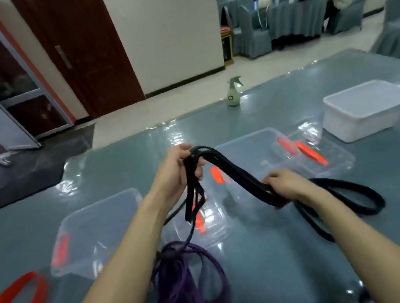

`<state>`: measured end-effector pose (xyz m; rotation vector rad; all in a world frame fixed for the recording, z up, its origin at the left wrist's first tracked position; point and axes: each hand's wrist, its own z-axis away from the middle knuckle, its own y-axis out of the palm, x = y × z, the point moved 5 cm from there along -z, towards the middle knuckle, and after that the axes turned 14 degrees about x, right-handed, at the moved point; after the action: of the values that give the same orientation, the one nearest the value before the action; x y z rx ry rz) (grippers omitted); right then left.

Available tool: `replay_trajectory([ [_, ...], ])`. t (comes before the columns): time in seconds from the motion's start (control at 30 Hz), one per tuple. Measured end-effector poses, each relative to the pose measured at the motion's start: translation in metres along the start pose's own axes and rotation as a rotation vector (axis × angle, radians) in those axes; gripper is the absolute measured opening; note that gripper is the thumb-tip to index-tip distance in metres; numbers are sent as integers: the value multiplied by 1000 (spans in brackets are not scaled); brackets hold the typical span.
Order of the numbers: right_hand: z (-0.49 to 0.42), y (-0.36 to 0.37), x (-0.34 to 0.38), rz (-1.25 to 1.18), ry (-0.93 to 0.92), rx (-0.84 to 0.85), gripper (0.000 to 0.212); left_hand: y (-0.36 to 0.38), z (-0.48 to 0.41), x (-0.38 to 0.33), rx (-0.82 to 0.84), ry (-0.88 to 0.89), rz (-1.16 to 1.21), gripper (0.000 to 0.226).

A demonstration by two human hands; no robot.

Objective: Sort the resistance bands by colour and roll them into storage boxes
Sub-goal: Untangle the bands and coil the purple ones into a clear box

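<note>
Hands raised: left (176, 171), right (284, 183) gripping black bands (232, 170).

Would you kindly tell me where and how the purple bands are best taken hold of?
Take the purple bands by the loop bulging out on the heap's right, coming from above on that side. That loop lies open on the table, clear of the tangle; a strand of the black bands trails into the heap's upper left, so a grip there would probably drag both.
</note>
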<state>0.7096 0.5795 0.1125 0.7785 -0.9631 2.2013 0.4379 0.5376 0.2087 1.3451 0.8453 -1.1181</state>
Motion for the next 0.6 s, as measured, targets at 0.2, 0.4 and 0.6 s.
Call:
replay_trajectory([
  [0.2, 23, 6, -112, -346, -260, -217, 46, 147, -60, 94, 113, -109, 173, 35],
  [0.4, 47, -38, -178, -208, -290, -218, 76, 246, -90, 145, 156, -172, 336, 38],
  [0.6, 47, -77, -214, -256, -223, -454, 24, 306, -111, 156, 283, -171, 231, 39],
])
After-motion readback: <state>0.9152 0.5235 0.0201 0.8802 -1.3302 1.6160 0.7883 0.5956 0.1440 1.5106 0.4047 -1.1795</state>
